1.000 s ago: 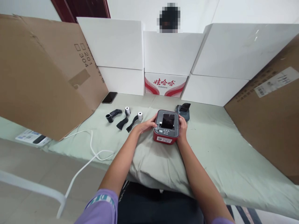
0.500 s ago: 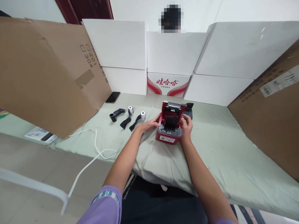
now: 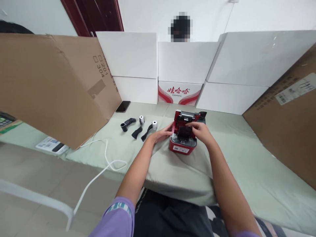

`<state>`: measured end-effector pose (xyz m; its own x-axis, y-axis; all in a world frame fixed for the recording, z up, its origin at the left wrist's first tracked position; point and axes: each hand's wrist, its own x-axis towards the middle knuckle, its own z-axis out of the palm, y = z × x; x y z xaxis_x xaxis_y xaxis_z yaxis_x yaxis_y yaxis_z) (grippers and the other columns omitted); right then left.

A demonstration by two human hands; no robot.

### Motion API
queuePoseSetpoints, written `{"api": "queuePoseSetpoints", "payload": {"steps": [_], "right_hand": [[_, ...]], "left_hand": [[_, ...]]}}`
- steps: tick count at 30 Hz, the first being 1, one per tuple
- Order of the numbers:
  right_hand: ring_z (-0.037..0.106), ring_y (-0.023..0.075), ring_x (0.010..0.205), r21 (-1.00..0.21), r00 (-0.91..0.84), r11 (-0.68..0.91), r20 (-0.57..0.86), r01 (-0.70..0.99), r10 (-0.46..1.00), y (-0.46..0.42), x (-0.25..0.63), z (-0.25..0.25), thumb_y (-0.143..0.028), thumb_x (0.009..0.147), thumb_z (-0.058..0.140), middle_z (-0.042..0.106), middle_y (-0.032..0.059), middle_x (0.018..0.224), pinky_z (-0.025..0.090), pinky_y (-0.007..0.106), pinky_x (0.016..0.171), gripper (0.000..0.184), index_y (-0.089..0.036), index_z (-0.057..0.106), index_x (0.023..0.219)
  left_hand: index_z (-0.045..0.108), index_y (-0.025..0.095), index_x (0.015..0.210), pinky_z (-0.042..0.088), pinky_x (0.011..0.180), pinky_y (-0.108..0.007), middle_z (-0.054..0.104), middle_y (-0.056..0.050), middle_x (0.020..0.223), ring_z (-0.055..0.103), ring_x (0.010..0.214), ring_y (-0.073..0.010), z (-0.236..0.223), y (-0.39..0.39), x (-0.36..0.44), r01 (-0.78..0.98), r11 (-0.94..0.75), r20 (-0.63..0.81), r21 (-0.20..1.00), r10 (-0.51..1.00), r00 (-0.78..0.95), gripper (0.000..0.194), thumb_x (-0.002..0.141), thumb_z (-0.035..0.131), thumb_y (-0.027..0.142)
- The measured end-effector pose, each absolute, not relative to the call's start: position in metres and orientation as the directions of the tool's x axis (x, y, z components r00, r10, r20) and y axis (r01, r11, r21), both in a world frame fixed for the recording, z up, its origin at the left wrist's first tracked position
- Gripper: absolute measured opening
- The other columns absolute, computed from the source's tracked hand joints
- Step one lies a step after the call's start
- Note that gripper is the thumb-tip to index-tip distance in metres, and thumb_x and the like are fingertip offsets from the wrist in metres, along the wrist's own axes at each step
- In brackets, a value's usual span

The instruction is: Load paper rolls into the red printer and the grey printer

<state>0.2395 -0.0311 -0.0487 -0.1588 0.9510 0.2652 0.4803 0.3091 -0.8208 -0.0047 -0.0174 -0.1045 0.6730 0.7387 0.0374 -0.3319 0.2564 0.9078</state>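
A small red printer [image 3: 181, 148] stands on the cloth-covered table with its lid [image 3: 187, 116] raised. Inside its bay sits a black paper roll [image 3: 184, 132]. My left hand [image 3: 163, 133] grips the printer's left side. Over the bay from the right comes my right hand [image 3: 200, 130], its fingers bent onto the top of the black roll; their tips are partly hidden. To the left lie a black roll [image 3: 124, 127] with its strip pulled out and two white-cored rolls, one [image 3: 141, 119] behind the other [image 3: 154, 124], each with a dark tail.
A dark object [image 3: 202, 117] stands just behind the printer. A phone [image 3: 123, 106] lies at the back left. White boxes [image 3: 182, 62] wall off the back, with cardboard panels at left [image 3: 74, 82] and right [image 3: 291, 121]. A white cable [image 3: 106, 154] hangs off the front edge. A person's head shows beyond.
My right hand has left the printer's right side and moved up and over the open bay, onto the black roll. My left hand keeps its place on the printer. The view has shifted slightly.
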Motion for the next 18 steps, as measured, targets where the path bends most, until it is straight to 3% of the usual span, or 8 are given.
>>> {"api": "queuePoseSetpoints", "payload": {"steps": [5, 9, 11, 13, 18], "right_hand": [[0.064, 0.0215, 0.07, -0.532, -0.422, 0.412, 0.11, 0.74, 0.9, -0.018, 0.231, -0.033, -0.017, 0.071, 0.064, 0.078, 0.0067, 0.08, 0.049, 0.032, 0.069, 0.02, -0.021, 0.08, 0.082], [0.063, 0.0238, 0.073, -0.247, -0.407, 0.391, -0.015, 0.886, 0.913, -0.017, 0.215, -0.028, -0.018, 0.07, 0.071, 0.073, 0.0109, 0.072, 0.045, 0.033, 0.068, 0.011, -0.021, 0.079, 0.076], [0.064, 0.0279, 0.082, -0.16, -0.383, 0.369, -0.064, 0.915, 0.922, -0.015, 0.21, -0.027, -0.018, 0.067, 0.074, 0.072, 0.0123, 0.073, 0.044, 0.034, 0.07, 0.012, -0.022, 0.079, 0.077], [0.064, 0.0282, 0.084, -0.162, -0.4, 0.385, -0.074, 0.909, 0.913, -0.013, 0.21, -0.026, -0.019, 0.067, 0.075, 0.073, 0.0114, 0.077, 0.044, 0.034, 0.071, 0.012, -0.023, 0.079, 0.078], [0.064, 0.0216, 0.077, -0.386, -0.489, 0.475, 0.068, 0.791, 0.87, -0.028, 0.224, -0.02, -0.012, 0.071, 0.062, 0.076, 0.0076, 0.089, 0.044, 0.031, 0.069, 0.022, -0.02, 0.075, 0.087]], "left_hand": [[0.036, 0.03, 0.155, 0.033, 0.116, -0.04, 0.05, -0.008, 0.154, 0.047, 0.141, -0.0297, -0.103, -0.018, -0.004, -0.342, 0.264, 0.03, 0.902, 0.75, 0.66, 0.097, 0.068, 0.079, 0.024], [0.035, 0.026, 0.156, 0.034, 0.115, -0.041, 0.05, -0.01, 0.154, 0.047, 0.141, -0.0285, -0.1, -0.019, -0.003, -0.346, 0.271, 0.024, 0.898, 0.756, 0.654, 0.099, 0.068, 0.079, 0.021], [0.039, 0.028, 0.154, 0.031, 0.117, -0.041, 0.05, -0.009, 0.154, 0.044, 0.143, -0.0295, -0.1, -0.019, -0.002, -0.369, 0.266, 0.051, 0.89, 0.747, 0.663, 0.097, 0.067, 0.079, 0.021], [0.042, 0.03, 0.152, 0.029, 0.119, -0.042, 0.05, -0.008, 0.153, 0.042, 0.145, -0.0301, -0.102, -0.017, -0.001, -0.386, 0.26, 0.077, 0.885, 0.736, 0.673, 0.094, 0.067, 0.079, 0.022], [0.043, 0.031, 0.152, 0.028, 0.12, -0.042, 0.05, -0.008, 0.154, 0.042, 0.145, -0.0296, -0.107, -0.013, -0.001, -0.392, 0.25, 0.099, 0.885, 0.721, 0.686, 0.09, 0.07, 0.078, 0.022]]}}
